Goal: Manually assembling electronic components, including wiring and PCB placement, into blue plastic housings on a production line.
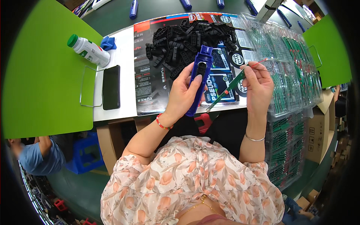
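Note:
My left hand (184, 90) is closed round a long blue plastic housing (200, 80), tilted over the table's near edge. A black button pad (201, 68) sits in the housing's oval opening, and my thumb lies just below it. To the right, my right hand (258, 83) pinches the upper end of a narrow green circuit board (231, 86) with red and dark wires at its top. The board slants down toward the housing, its lower end apart from it. Beyond both hands lies a heap of black button pads (176, 43) on a printed sheet (148, 82).
Clear plastic trays of circuit boards (279, 78) stand at the right. On the left are a white bottle (92, 51), a blue cloth (108, 43) and a black phone (111, 87). Green panels (45, 75) flank the table. Several blue housings (134, 9) lie along the far side.

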